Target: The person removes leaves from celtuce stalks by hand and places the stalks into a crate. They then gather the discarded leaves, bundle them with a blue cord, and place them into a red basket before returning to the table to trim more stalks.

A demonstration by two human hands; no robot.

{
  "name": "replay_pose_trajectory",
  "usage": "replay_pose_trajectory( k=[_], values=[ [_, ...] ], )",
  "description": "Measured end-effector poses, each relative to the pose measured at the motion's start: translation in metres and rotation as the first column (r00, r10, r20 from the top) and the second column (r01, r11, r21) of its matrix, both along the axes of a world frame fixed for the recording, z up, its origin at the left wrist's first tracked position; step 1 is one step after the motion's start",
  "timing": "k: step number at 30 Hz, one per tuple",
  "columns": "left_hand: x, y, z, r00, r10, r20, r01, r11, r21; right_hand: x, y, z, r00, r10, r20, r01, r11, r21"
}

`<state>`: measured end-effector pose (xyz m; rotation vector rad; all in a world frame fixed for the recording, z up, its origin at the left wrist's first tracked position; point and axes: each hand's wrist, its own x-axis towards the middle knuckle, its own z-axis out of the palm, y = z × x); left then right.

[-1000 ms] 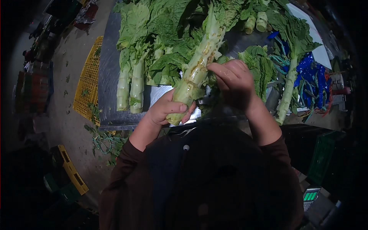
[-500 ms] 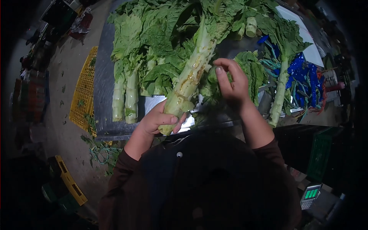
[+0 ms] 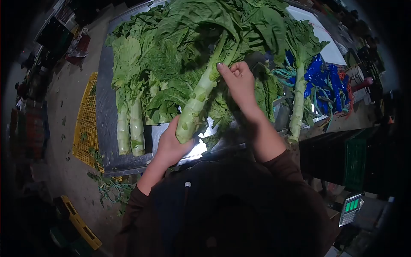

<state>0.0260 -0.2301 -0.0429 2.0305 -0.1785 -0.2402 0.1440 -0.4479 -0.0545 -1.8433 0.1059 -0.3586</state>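
A thick pale-green celtuce stalk [image 3: 198, 100] with a large leafy top slants up over the metal table. My left hand [image 3: 172, 144] wraps around its cut base from the left side. Higher up, my right hand [image 3: 240, 85] has its thumb pressed against the stalk just below the leaves; its other fingers are curled and partly hidden. Two more celtuce stems [image 3: 136, 128] lie at the left, their leaves joining a broad heap of greens [image 3: 160, 60]. Another celtuce [image 3: 297, 103] lies to the right of my right hand.
Blue plastic and tangled twine [image 3: 319, 85] lie at the table's right side. A yellow plastic crate [image 3: 87, 124] stands on the floor at left, with leaf scraps near it. Dark green crates [image 3: 355, 158] and a lit digital display [image 3: 352, 206] are at lower right.
The held celtuce has turned, showing a cleaner side instead of the brown-marked one. My right hand has moved up and left from beside the stalk to touch it near the leaves.
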Motion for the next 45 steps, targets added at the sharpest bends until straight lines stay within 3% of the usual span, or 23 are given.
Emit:
replay_pose_trajectory(
  k=[2,4,9,11,13,14,16,17,18,19,20,21,23,24,26,28,32,33,36,39,40,42,45],
  values=[
    [-0.001,-0.001,0.000,0.998,0.062,-0.012,-0.060,0.993,0.105,-0.001,0.009,-0.001,0.996,0.078,-0.032,-0.059,0.915,0.399],
    [0.000,0.001,-0.012,0.991,0.109,0.071,-0.126,0.944,0.306,-0.001,0.013,-0.007,0.997,0.074,-0.020,-0.058,0.905,0.422],
    [-0.004,-0.003,-0.015,0.984,0.163,0.065,-0.174,0.956,0.238,0.004,0.017,-0.028,0.988,0.019,0.152,-0.078,0.918,0.389],
    [-0.002,-0.004,-0.014,0.987,0.159,-0.006,-0.155,0.971,0.184,-0.010,0.027,-0.010,0.959,0.024,0.283,-0.010,0.999,-0.051],
    [0.003,-0.001,-0.019,0.987,0.036,-0.160,-0.047,0.997,-0.066,-0.018,0.040,-0.004,0.845,0.298,0.443,-0.166,0.936,-0.311],
    [0.006,0.002,-0.025,0.986,0.033,-0.161,-0.044,0.997,-0.064,-0.026,0.044,0.003,0.765,0.464,0.447,-0.280,0.865,-0.417],
    [0.012,0.010,-0.038,0.825,-0.140,-0.547,-0.131,0.895,-0.426,-0.036,0.048,0.010,0.726,0.486,0.486,-0.266,0.851,-0.453],
    [0.013,0.017,-0.041,0.826,-0.134,-0.548,-0.135,0.896,-0.422,-0.038,0.051,0.012,0.683,0.511,0.521,-0.252,0.836,-0.488],
    [0.014,0.024,-0.041,0.786,-0.208,-0.582,-0.153,0.847,-0.509,-0.040,0.044,0.013,0.750,0.483,0.452,-0.290,0.854,-0.431],
    [0.013,0.030,-0.044,0.744,-0.283,-0.606,-0.179,0.788,-0.588,-0.038,0.037,0.006,0.869,0.381,0.315,-0.366,0.924,-0.108],
    [0.001,0.029,-0.063,0.859,-0.071,-0.507,-0.342,0.658,-0.671,-0.034,0.029,-0.005,0.938,0.323,0.125,-0.344,0.911,0.228],
    [0.001,0.034,-0.057,0.860,-0.058,-0.507,-0.351,0.655,-0.669,-0.023,0.013,-0.018,0.968,0.250,0.030,-0.237,0.866,0.439],
    [0.004,0.045,-0.039,0.756,-0.441,-0.484,-0.237,0.504,-0.830,-0.010,-0.013,-0.041,0.967,0.201,-0.155,-0.030,0.699,0.715],
    [0.002,0.049,-0.037,0.747,-0.460,-0.480,-0.238,0.489,-0.839,-0.008,-0.017,-0.041,0.950,0.213,-0.228,0.054,0.607,0.793],
    [0.002,0.052,-0.034,0.737,-0.505,-0.449,-0.231,0.435,-0.870,-0.014,-0.017,-0.040,0.909,0.294,-0.296,0.050,0.628,0.777],
    [0.002,0.053,-0.031,0.721,-0.554,-0.417,-0.226,0.382,-0.896,-0.019,-0.011,-0.037,0.927,0.275,-0.255,-0.092,0.827,0.554],
    [0.002,0.046,-0.024,0.770,-0.468,-0.434,-0.167,0.508,-0.845,-0.017,0.002,-0.001,0.979,0.186,0.082,-0.200,0.953,0.227],
    [0.001,0.043,-0.023,0.785,-0.420,-0.455,-0.170,0.560,-0.811,-0.016,0.005,0.009,0.981,0.179,0.080,-0.193,0.954,0.228],
    [-0.002,0.034,-0.021,0.823,-0.291,-0.488,-0.173,0.689,-0.704,-0.002,0.016,0.033,1.000,-0.002,0.016,0.006,0.971,-0.238],
    [-0.004,0.029,-0.012,0.846,-0.151,-0.512,-0.181,0.820,-0.543,0.014,0.015,0.023,0.997,-0.070,0.013,0.070,0.926,-0.372],
    [-0.004,0.029,-0.011,0.845,-0.152,-0.512,-0.181,0.820,-0.543,0.014,0.018,0.018,0.997,-0.071,0.013,0.071,0.925,-0.372],
    [-0.004,0.029,-0.011,0.851,-0.128,-0.510,-0.172,0.849,-0.500,0.011,0.024,0.006,0.972,0.018,0.236,0.023,0.985,-0.170],
    [-0.001,0.026,-0.012,0.834,-0.121,-0.538,-0.196,0.848,-0.493,0.004,0.029,-0.002,0.974,0.020,0.226,0.042,0.964,-0.264]
  ],
)
